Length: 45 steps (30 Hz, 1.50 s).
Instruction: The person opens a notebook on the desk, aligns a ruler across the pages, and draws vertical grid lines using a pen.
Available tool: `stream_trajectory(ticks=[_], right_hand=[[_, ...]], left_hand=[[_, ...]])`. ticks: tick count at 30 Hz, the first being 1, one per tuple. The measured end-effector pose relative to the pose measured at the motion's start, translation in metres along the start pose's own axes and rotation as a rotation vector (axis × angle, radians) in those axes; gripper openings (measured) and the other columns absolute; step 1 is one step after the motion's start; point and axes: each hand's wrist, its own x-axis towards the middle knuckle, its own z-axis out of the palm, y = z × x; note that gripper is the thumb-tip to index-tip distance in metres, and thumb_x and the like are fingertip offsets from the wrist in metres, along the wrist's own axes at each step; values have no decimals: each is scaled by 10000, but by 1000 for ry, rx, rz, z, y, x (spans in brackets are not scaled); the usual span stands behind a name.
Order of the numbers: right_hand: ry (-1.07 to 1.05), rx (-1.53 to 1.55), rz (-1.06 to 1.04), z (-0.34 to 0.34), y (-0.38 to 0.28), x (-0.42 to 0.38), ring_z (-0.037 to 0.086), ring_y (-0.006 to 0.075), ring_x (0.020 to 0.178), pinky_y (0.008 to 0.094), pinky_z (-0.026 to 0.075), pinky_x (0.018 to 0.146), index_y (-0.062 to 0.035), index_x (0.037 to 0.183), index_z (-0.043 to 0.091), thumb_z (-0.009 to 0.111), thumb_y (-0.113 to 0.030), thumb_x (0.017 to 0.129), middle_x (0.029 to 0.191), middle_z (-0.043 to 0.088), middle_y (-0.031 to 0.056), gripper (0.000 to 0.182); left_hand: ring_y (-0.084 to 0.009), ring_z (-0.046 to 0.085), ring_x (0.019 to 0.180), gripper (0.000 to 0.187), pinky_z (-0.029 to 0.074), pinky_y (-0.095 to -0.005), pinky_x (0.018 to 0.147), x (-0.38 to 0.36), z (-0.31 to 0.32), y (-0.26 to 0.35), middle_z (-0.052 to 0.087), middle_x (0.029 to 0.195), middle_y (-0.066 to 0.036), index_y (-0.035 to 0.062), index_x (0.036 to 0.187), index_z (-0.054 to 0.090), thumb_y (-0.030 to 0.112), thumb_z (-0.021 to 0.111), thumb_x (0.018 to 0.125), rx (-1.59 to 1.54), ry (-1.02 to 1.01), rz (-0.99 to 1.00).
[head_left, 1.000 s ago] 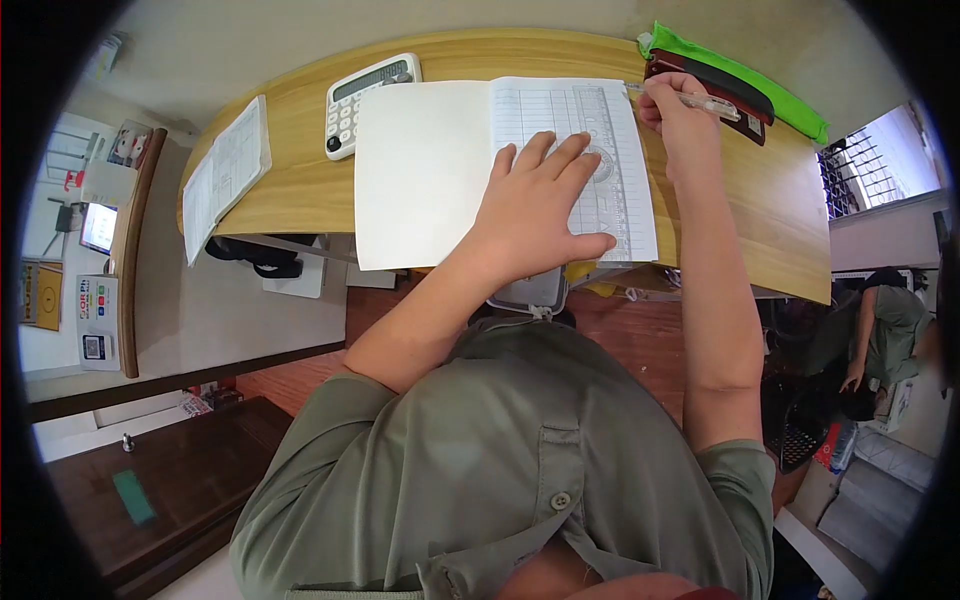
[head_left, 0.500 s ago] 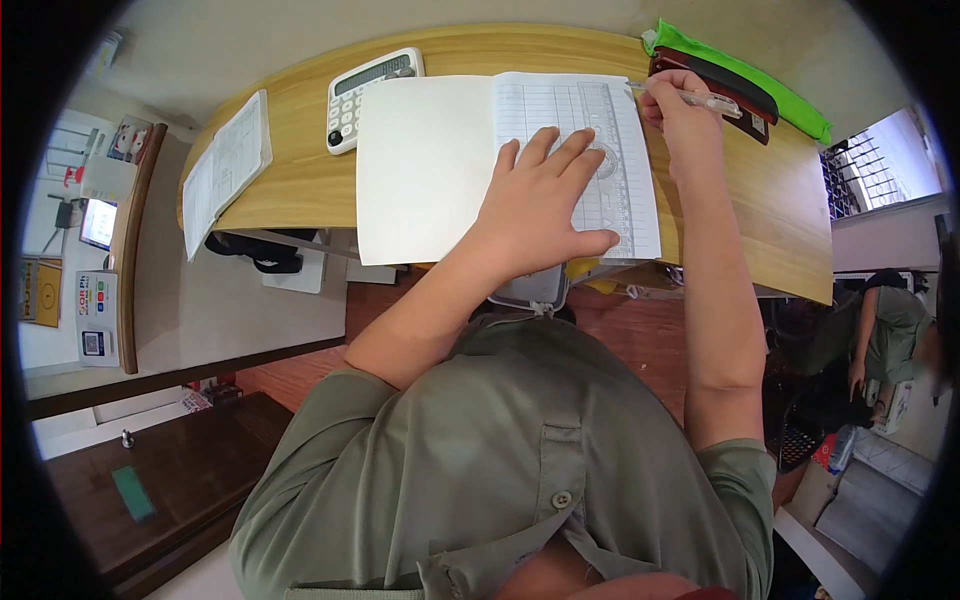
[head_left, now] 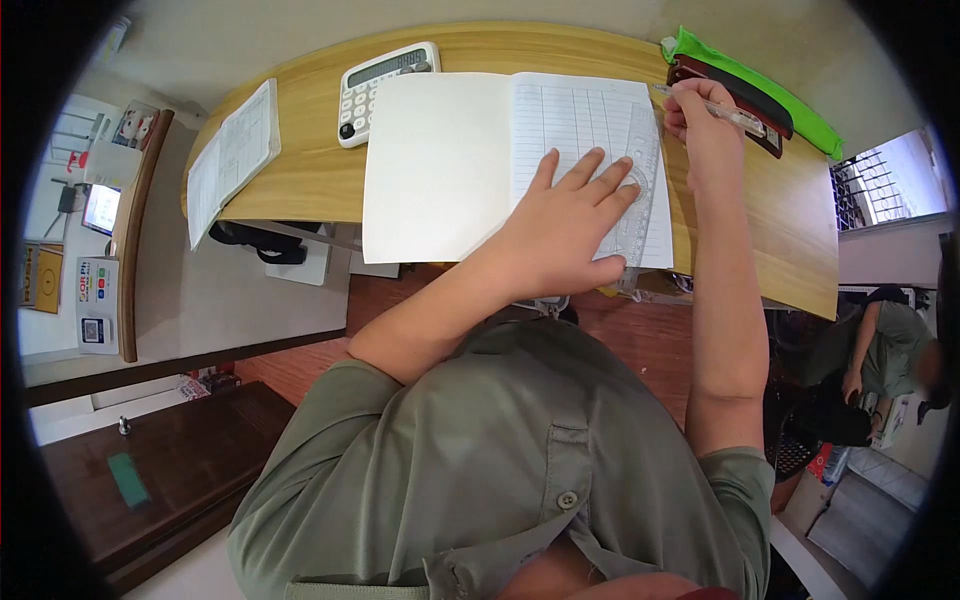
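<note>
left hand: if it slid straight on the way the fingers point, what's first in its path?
Probably the right hand gripping the clear pen. The left hand lies flat on the clear plastic ruler, fingers aimed there; depth unclear.

Left hand (head_left: pixel 567 235) flat, fingers spread; right hand (head_left: pixel 703 125) curled in a writing grip.

notebook (head_left: pixel 470 150): on surface (head_left: pixel 300 185)
calculator (head_left: pixel 385 78): touching notebook's far-left corner
ruler (head_left: pixel 640 190): on notebook's right page
pouch (head_left: pixel 760 75): right of notebook
</note>
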Motion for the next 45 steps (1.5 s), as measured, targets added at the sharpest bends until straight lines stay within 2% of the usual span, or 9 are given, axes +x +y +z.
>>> stream_trajectory(ticks=[7, 13, 15, 16, 19, 25, 34, 38, 45], right_hand=[[-10, -14, -12, -1, 2, 1, 587, 86, 689, 234, 496, 651, -50, 967, 658, 698, -142, 884, 813, 668, 31, 131], [13, -73, -15, -7, 7, 4, 615, 103, 723, 251, 508, 682, -44, 1020, 672, 705, -175, 910, 857, 689, 28, 175], [35, -251, -276, -10, 6, -1, 644, 133, 843, 278, 519, 803, -27, 1154, 652, 661, -234, 972, 975, 713, 73, 275], [51, -335, -407, -14, 1, -13, 680, 208, 908, 292, 507, 823, -35, 1210, 659, 674, -234, 979, 1026, 732, 106, 305], [-50, -569, -555, -22, -21, -75, 668, 281, 1007, 333, 500, 875, -46, 1202, 665, 693, -214, 950, 1116, 702, 182, 305], [-235, -981, -544, -26, -11, -129, 570, 401, 1174, 477, 428, 1007, -70, 1215, 647, 725, -143, 837, 1236, 657, 174, 393], [-96, -917, -407, -63, -1, -123, 588, 400, 1119, 460, 453, 962, -70, 1197, 648, 680, -81, 842, 1143, 674, 178, 356], [74, -985, -391, -64, 0, -126, 608, 385, 1019, 438, 491, 886, -70, 1167, 667, 682, -68, 850, 1062, 679, 179, 317], [110, -1057, -401, -65, -1, -127, 607, 377, 1005, 447, 488, 874, -71, 1150, 670, 694, -76, 850, 1026, 687, 166, 301]], left_hand=[[-418, 280, 1479, 731, 232, -660, 1149, 3, 5, 7, 341, 1589, -190, 32, 1465, 444, 447, 641, 896, -23, 16, 30], [-419, 286, 1475, 848, 240, -655, 1143, -19, -11, 10, 330, 1593, -182, 52, 1488, 410, 493, 729, 838, -96, 14, 97], [-417, 287, 1475, 866, 234, -653, 1146, -35, -29, 4, 332, 1592, -179, 60, 1489, 412, 458, 764, 805, -76, -1, 66], [-415, 289, 1475, 889, 229, -650, 1149, -44, -37, 0, 335, 1591, -177, 68, 1491, 414, 422, 798, 772, -53, -11, 36], [-397, 287, 1482, 915, 218, -639, 1160, -65, -51, -17, 351, 1592, -148, 84, 1492, 419, 366, 825, 723, 38, -39, -130], [-375, 363, 1429, 797, 270, -633, 1132, -73, -41, -31, 425, 1536, -124, 57, 1429, 477, 235, 823, 733, 105, 18, -90], [-373, 400, 1405, 742, 352, -539, 1120, -62, -26, -19, 432, 1535, -128, 72, 1419, 496, 151, 796, 745, 58, 37, 6], [-390, 414, 1389, 734, 360, -529, 1114, -60, -23, -12, 439, 1520, -156, 52, 1406, 505, 152, 798, 741, 40, 66, 8], [-378, 397, 1403, 690, 349, -544, 1122, -67, -30, -13, 440, 1520, -136, 59, 1393, 524, 179, 790, 767, -38, 50, 16]])
